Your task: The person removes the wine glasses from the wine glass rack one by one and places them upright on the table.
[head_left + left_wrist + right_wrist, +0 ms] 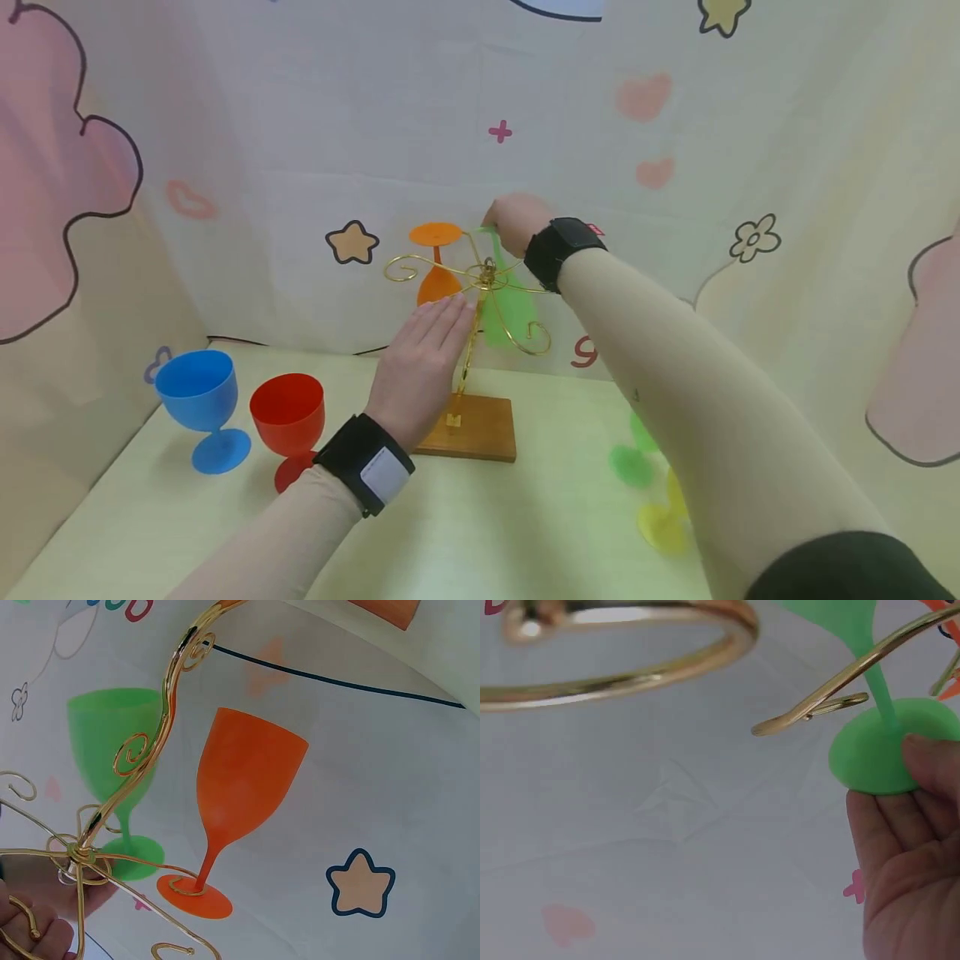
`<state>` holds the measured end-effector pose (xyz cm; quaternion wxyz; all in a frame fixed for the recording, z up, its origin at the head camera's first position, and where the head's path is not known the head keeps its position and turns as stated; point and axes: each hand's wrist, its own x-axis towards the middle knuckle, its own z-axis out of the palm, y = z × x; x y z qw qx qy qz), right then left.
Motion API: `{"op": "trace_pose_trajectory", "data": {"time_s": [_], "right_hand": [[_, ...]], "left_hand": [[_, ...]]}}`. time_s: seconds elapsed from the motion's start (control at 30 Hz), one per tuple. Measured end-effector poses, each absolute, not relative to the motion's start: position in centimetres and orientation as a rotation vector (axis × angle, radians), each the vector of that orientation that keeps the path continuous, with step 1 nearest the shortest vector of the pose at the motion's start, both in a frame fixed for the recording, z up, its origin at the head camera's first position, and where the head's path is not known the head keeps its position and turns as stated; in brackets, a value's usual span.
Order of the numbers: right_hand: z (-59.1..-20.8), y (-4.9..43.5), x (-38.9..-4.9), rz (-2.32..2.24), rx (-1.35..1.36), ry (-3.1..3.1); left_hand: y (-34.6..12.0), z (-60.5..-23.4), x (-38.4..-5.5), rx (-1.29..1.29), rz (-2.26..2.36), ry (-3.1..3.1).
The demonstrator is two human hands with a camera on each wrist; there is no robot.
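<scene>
My right hand (517, 223) pinches the round foot of a green plastic goblet (874, 754), thumb on one face and fingers on the other. The goblet hangs upside down behind the curled arms of a gold wire rack (487, 279). An orange goblet (438, 287) also hangs upside down, its foot caught in one rack arm, as the left wrist view (196, 896) shows. My left hand (423, 358) is in front of the rack with straight fingers together, fingertips right by its post; its thumb is hidden. The post rises from a wooden base (480, 429).
A blue goblet (198, 396) and a red goblet (288, 417) stand upright on the table's left. Green (632, 467) and yellow (662, 529) goblets are at right, partly hidden by my right forearm. A printed cloth (420, 108) hangs behind the table.
</scene>
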<state>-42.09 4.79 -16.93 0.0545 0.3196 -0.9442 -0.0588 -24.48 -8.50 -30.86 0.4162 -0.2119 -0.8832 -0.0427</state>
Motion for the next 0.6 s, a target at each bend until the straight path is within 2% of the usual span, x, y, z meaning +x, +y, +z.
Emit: {"op": "trace_pose_trajectory", "data": {"time_s": [0.1,0.23,0.6], "right_hand": [[-16.5,4.2,-43.5,-0.251,0.924,-2.89],[-16.3,5.8,-44.4,-0.265,0.815,-2.943],[-15.6,11.3,-43.9,-0.378,0.698,-2.912]], "left_hand": [[-8.6,-30.7,-24.6,-0.532,-0.114,-2.218],[-8.2,-30.7,-24.5,-0.563,-0.126,-2.197],[-8.6,-30.8,-24.2,-0.571,-0.14,-2.174]]}}
